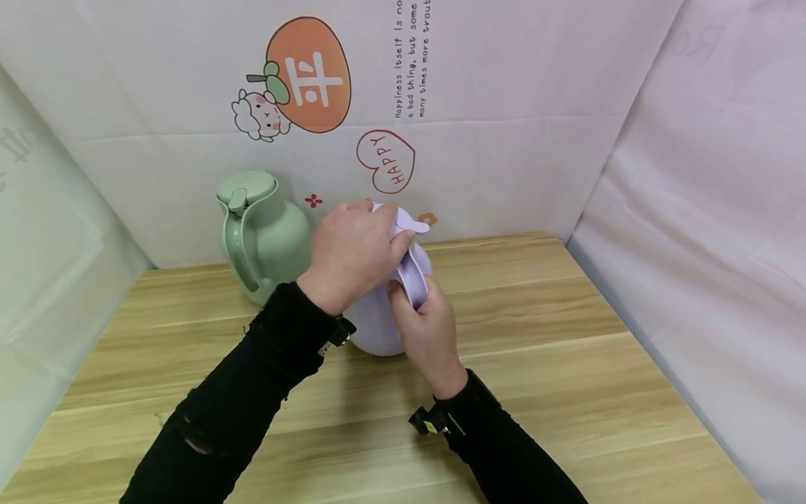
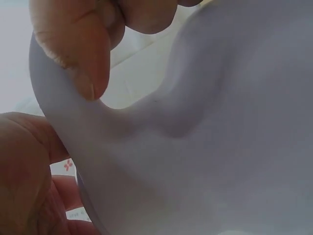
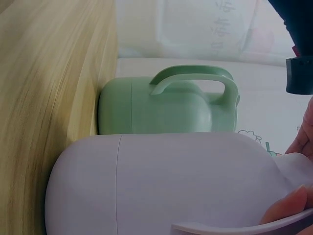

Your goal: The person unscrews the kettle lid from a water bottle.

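Note:
A lavender thermos jug is upright at the middle of the table, its handle facing my right side. My left hand grips its top from above, fingers bent over the lid and thumb near the lever. In the left wrist view, that thumb presses against the lavender plastic. My right hand holds the handle, thumb on its near side. Whether the jug's base touches the table, I cannot tell. Most of the lid is hidden beneath my left hand.
To the left behind the lavender jug stands a green thermos jug with its lid on and handle toward me. The wooden table meets a white printed cloth at the back, with pale cloth on both sides.

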Tool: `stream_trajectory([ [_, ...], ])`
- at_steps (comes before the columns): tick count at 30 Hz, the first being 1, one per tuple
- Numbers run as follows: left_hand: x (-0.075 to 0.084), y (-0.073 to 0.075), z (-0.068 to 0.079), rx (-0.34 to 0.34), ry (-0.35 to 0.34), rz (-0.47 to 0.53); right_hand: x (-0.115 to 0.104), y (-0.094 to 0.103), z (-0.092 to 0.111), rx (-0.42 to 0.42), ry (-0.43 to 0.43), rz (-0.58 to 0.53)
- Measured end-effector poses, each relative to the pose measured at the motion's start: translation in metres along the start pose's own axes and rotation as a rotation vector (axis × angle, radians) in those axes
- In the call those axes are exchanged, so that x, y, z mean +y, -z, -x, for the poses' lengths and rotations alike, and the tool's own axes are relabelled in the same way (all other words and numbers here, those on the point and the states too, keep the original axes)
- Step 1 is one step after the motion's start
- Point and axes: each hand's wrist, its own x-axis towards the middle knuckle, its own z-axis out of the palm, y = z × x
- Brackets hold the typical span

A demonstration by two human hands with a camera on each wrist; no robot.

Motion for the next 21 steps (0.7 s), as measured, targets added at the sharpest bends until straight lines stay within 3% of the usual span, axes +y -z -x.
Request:
stream_trajectory([
  [6,-0.006,-0.001,0.003,0.044,-0.057,0.025,0.0,0.0,0.0,-0.01,-0.006,-0.013],
  [9,-0.009,0.0,0.002,0.033,-0.077,0.032,0.0,0.001,0.0,-0.014,-0.003,-0.014],
  [14,-0.018,0.004,-0.002,-0.049,-0.107,0.109,0.001,0.001,0.0,-0.002,0.003,-0.001],
  [21,-0.034,0.009,-0.01,-0.197,-0.24,0.234,0.0,0.001,0.0,0.007,-0.002,0.012],
])
